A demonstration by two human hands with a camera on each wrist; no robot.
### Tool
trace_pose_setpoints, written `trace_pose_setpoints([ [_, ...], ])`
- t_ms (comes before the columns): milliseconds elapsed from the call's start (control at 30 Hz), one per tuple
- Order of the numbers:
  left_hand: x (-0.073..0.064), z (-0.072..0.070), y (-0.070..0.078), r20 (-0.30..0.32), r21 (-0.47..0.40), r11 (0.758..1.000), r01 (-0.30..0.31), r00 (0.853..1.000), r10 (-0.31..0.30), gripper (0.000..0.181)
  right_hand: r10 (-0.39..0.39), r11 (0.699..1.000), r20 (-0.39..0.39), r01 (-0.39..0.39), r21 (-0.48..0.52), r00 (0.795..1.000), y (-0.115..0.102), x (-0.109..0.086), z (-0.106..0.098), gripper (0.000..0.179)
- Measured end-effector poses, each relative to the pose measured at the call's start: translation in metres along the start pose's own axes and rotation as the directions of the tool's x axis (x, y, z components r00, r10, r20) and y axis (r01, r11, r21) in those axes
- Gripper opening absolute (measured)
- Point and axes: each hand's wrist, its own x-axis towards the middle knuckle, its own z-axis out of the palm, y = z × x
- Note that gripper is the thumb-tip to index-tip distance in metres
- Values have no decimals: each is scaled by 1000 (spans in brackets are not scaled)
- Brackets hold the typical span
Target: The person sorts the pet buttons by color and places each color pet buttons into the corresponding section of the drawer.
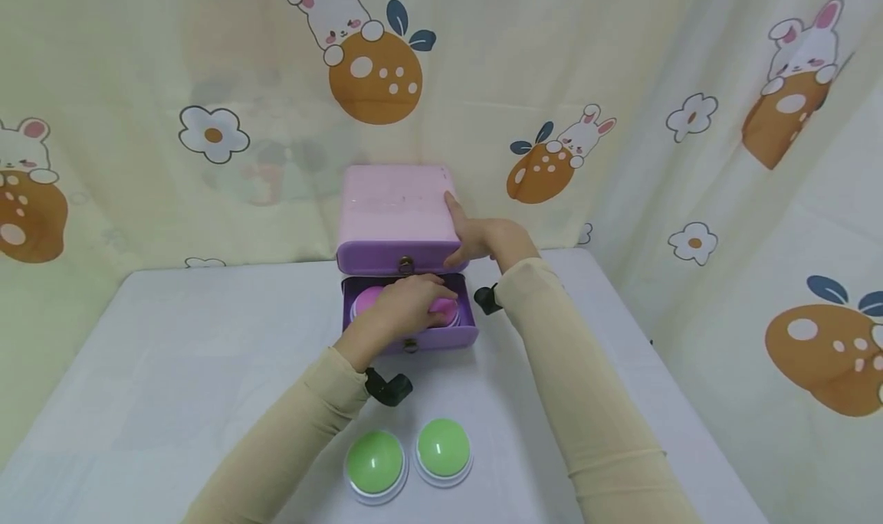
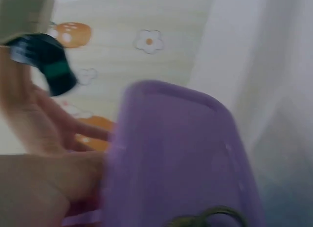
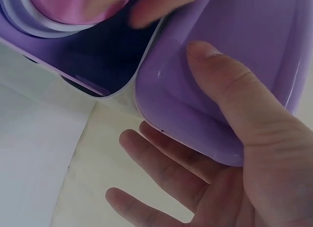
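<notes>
A pink-and-purple box [image 1: 396,206] stands upright on a white worktop [image 1: 241,355], with its purple front and metal pull [image 1: 406,264] toward the person. At the foot of this front a purple drawer [image 1: 441,338] projects toward the person, its dark interior exposed and a second metal pull [image 1: 410,345] on its face. Inside the drawer, just in front of the box, sit two pink-domed, white-rimmed round pieces side by side: the left pink piece [image 1: 364,300] is partly covered by the person's arm, the right pink piece [image 1: 444,308] by fingers. Of the hands, the left hand [image 1: 410,302] reaches into the drawer before the box, its thumb and fingers spread about the right pink piece; whether they grip it cannot be told. The right hand [image 1: 486,239] lies against the box's right front corner, thumb pressed on the purple front, the other fingers extended and parted along the side, with nothing lifted. Farther in front of the box, beyond the drawer, two green-domed pieces rest on the worktop near each other, a left green piece [image 1: 375,463] and a right green piece [image 1: 444,449]. Behind the box hangs a cream cloth [image 1: 262,87] printed with rabbits and flowers.
</notes>
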Motion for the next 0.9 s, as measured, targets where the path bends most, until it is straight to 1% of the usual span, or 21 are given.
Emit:
trace_pose_setpoints([
  [67, -9, -7, 2, -39, -25, 1000, -17, 999, 16, 40, -2, 1000, 0, 2, -2, 1000, 0, 0, 0, 121],
  [133, -21, -13, 3, -108, -62, 996, -61, 993, 54, 39, -4, 1000, -1, 4, -2, 1000, 0, 0, 0, 121],
  [167, -28, -17, 3, -152, -88, 992, -93, 985, 79, 39, 0, 1000, -3, 0, -4, 1000, 0, 1, 0, 121],
  [200, -36, -19, 3, -209, -113, 985, -131, 972, 105, 38, 7, 1000, -5, -7, -6, 1000, 0, 1, 0, 121],
  [233, -43, -21, 2, -275, -137, 976, -171, 953, 128, 38, 14, 1000, -5, -14, -6, 1000, 0, 1, 0, 121],
  [267, -50, -23, 0, -352, -155, 965, -212, 924, 147, 38, 13, 1000, -5, -13, -4, 1000, 0, 1, 0, 121],
  [300, -57, -23, -2, -430, -169, 953, -253, 889, 160, 40, 14, 1000, -4, -14, -3, 1000, 0, 1, 0, 120],
  [367, -69, -22, -10, -574, -189, 930, -316, 804, 157, 51, 17, 1000, -6, -17, 3, 1000, 0, 1, 0, 121],
  [400, -73, -21, -16, -630, -196, 922, -335, 763, 143, 59, 18, 1000, -5, -18, 15, 1000, -1, 2, 0, 121],
  [433, -78, -19, -22, -673, -204, 916, -345, 729, 124, 68, 15, 1000, -2, -15, 25, 1000, -1, 2, 0, 121],
  [467, -82, -17, -28, -702, -215, 913, -347, 705, 102, 79, 11, 999, -1, -11, 33, 1000, -1, 3, 1, 121],
  [500, -85, -15, -35, -714, -233, 912, -337, 696, 75, 90, 14, 999, 1, -14, 41, 1000, -2, 3, 1, 121],
  [533, -89, -11, -41, -715, -250, 916, -314, 697, 45, 100, 14, 999, 5, -15, 50, 1000, -2, 4, 2, 121],
  [567, -92, -8, -48, -707, -270, 919, -287, 707, 13, 109, 14, 998, 9, -14, 56, 1000, -3, 4, 2, 122],
  [600, -95, -4, -54, -691, -296, 920, -256, 723, -21, 118, 12, 998, 15, -13, 62, 1000, -3, 5, 2, 122],
  [633, -97, 0, -60, -668, -317, 922, -222, 743, -51, 125, 6, 998, 19, -8, 62, 1000, -3, 6, 2, 122],
  [667, -99, 3, -65, -636, -341, 922, -186, 767, -81, 130, 5, 998, 20, -6, 60, 1000, -4, 6, 3, 122],
  [733, -102, 10, -74, -562, -386, 914, -121, 817, -129, 138, 6, 999, 19, -7, 53, 1000, -4, 7, 3, 123],
  [800, -103, 15, -80, -479, -427, 902, -64, 862, -166, 143, 10, 999, 16, -11, 41, 1000, -3, 7, 2, 123],
  [833, -103, 18, -83, -438, -439, 898, -37, 881, -178, 144, 14, 999, 14, -14, 36, 1000, -3, 7, 2, 124],
  [900, -102, 23, -88, -359, -466, 884, 23, 909, -213, 145, 18, 1000, 15, -19, 25, 1000, -1, 7, 2, 124],
])
